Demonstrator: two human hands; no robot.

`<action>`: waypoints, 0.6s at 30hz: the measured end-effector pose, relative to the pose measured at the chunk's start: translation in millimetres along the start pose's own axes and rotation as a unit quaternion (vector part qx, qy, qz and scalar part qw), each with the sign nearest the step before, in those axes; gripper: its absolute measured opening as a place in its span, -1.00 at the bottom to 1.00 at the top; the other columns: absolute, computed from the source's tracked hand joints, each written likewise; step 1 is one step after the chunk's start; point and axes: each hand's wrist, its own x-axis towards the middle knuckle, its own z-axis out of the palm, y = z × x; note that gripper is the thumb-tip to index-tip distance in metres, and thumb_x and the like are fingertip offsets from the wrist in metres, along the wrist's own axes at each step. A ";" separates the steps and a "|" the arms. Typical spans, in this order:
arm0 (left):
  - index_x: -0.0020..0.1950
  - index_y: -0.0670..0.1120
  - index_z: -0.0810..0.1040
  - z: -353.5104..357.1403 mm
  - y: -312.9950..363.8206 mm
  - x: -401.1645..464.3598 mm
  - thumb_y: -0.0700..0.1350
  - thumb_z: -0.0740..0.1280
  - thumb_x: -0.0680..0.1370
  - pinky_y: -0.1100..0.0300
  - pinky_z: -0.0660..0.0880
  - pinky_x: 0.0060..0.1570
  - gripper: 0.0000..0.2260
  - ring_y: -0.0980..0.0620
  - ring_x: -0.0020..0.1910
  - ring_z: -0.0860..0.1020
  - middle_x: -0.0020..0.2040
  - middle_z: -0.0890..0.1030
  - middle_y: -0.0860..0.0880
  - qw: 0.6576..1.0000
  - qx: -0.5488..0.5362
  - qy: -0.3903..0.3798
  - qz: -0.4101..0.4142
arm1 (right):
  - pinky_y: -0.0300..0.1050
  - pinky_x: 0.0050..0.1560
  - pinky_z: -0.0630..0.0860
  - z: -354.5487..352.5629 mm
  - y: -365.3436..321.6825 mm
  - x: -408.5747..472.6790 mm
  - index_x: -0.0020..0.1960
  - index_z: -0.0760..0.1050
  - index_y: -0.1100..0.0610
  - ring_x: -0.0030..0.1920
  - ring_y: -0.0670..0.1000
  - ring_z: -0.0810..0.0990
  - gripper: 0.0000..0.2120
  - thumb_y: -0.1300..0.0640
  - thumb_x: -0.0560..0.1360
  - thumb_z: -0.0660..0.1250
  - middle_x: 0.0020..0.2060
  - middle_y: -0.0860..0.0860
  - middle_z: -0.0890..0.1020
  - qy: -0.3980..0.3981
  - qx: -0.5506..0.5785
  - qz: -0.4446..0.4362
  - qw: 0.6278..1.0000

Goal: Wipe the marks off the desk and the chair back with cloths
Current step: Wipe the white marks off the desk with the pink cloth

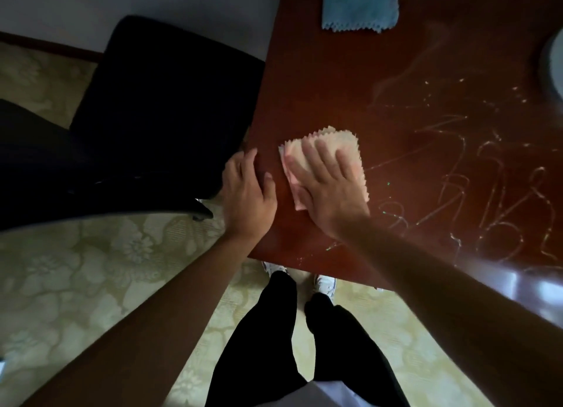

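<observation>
A dark red-brown desk fills the upper right, with pale scribbled marks across its right half. A folded pink cloth lies near the desk's left edge. My right hand presses flat on it with straight fingers. My left hand rests on the desk's left edge, fingers curled over the side next to the chair. A blue cloth lies at the far end of the desk. The black chair stands left of the desk.
A pale round object sits at the desk's right edge. Patterned cream carpet covers the floor. My legs and white shoes stand at the desk's near edge. A white wall with dark skirting is at the back left.
</observation>
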 end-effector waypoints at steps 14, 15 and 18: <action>0.48 -0.15 0.36 34.4 29.7 -33.4 -0.02 0.08 0.65 -0.03 0.08 0.53 -0.58 -0.05 0.55 0.21 0.51 0.37 -0.10 0.999 0.033 0.017 0.037 | 0.14 0.54 -0.18 -16.2 79.8 9.7 0.60 -0.13 -0.06 0.57 0.13 -0.19 -0.48 -0.09 0.65 -0.23 0.58 0.07 -0.12 -0.015 0.000 -0.019 1.000; 0.47 -0.15 0.38 35.6 29.4 -36.3 -0.01 0.09 0.65 -0.02 0.09 0.52 -0.58 -0.05 0.55 0.22 0.50 0.38 -0.10 0.998 0.037 0.024 0.039 | 0.17 0.54 -0.15 -12.8 73.5 -3.1 0.60 -0.09 -0.04 0.57 0.15 -0.14 -0.48 -0.08 0.66 -0.21 0.59 0.09 -0.08 -0.008 0.003 -0.024 1.000; 0.45 -0.16 0.41 39.6 27.6 -39.1 0.02 0.11 0.64 0.02 0.07 0.51 -0.56 -0.07 0.54 0.25 0.49 0.40 -0.11 0.996 0.068 0.034 0.053 | 0.25 0.51 -0.01 11.8 41.8 -75.0 0.59 0.06 0.02 0.56 0.19 0.01 -0.48 -0.04 0.65 -0.09 0.57 0.11 0.09 0.034 0.016 -0.056 0.998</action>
